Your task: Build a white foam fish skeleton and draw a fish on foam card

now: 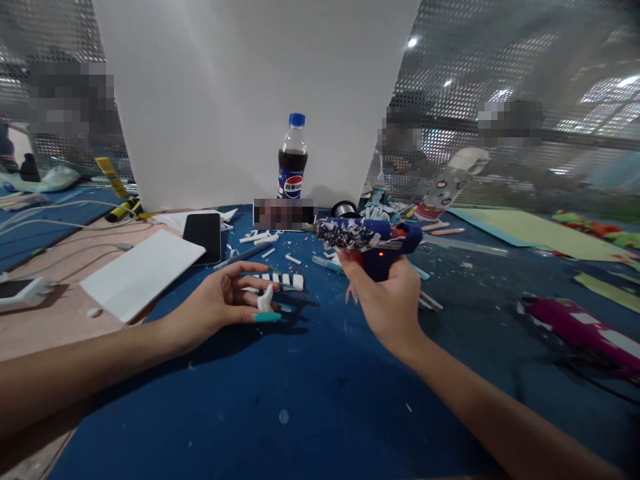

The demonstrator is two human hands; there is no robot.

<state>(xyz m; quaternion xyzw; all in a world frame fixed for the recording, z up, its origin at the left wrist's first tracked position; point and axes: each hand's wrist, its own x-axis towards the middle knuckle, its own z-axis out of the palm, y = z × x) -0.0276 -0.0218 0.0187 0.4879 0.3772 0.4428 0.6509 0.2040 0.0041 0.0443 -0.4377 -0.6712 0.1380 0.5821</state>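
Observation:
My right hand (pixel 387 297) is wrapped round the grip of a blue hot glue gun (pixel 370 237), whose barrel is crusted with bits of white scrap and points left. My left hand (pixel 225 301) rests on the blue mat and pinches a small white foam piece (pixel 265 300) between thumb and fingers. Just beyond those fingers lies a short row of white foam blocks (pixel 280 280) joined on a strip.
A tall white board (pixel 240 100) stands at the back with a cola bottle (pixel 293 159) before it. A black phone (pixel 203 237) and a white sheet (pixel 140 273) lie at left. A magenta object (pixel 580 330) lies at right, yellow-green card (pixel 540 230) beyond it. Foam scraps litter the mat.

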